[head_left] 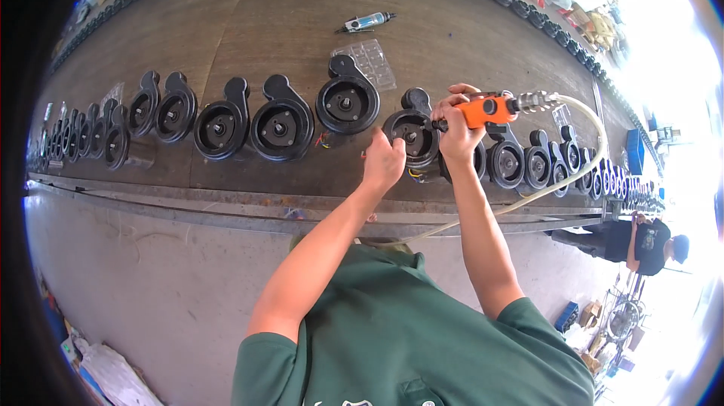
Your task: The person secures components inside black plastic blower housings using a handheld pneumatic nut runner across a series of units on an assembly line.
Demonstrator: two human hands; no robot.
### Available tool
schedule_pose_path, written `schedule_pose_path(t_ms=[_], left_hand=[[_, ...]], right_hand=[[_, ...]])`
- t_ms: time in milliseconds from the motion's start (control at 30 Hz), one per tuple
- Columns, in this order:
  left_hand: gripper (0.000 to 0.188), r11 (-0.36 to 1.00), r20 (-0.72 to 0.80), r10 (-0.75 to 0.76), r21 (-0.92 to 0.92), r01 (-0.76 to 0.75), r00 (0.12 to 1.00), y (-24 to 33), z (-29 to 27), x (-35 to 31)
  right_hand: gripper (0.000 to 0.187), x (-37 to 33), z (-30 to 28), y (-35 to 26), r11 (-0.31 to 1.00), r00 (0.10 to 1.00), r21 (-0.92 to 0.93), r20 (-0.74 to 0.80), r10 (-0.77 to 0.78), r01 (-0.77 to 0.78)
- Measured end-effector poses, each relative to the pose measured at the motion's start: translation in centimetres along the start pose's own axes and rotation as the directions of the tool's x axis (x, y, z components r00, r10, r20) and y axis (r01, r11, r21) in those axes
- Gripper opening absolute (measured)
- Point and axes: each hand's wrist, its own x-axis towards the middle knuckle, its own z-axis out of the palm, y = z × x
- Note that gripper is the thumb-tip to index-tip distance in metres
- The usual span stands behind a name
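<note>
My right hand (458,134) is closed round the handle of an orange air tool (483,110). A metal coupling and a pale hose run off its right end. The tool's dark nose points left, over a black round housing (411,137) with a short neck and a metal shaft at its centre. My left hand (385,162) is closed at the left rim of that housing, thumb up; its fingertips are partly hidden. Coloured wires (415,175) show below the housing. Just left of it lies a similar black housing (347,104), with more wires beside it.
Similar housings (280,128) stretch in a row both ways along the brown table (271,29), and more line its far edge. A blue-grey air tool (367,22) and a clear plastic tray (368,63) lie farther back. At right stands another person (641,244).
</note>
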Motion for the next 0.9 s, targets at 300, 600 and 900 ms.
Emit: schedule_pose_path(t_ms=[300, 600, 900], left_hand=[[0.048, 1.000, 0.008, 0.021, 0.011, -0.021, 1.000, -0.8, 0.0, 0.0], [0.046, 1.000, 0.022, 0.000, 0.014, 0.000, 1.000, 0.2, -0.4, -0.2], [0.048, 0.999, -0.011, 0.007, 0.039, -0.007, 1.000, 0.2, -0.3, -0.6]], right_hand=[[0.025, -3.8, -1.4, -0.3, 0.996, 0.996, 0.042, 0.009, 0.084, -0.085], [0.026, -3.7, -1.7, 0.4, 0.997, 0.997, 0.019, -0.018, 0.070, -0.069], [0.026, -4.9, -1.8, 0.2, 0.995, 0.992, -0.066, 0.104, 0.077, -0.071]])
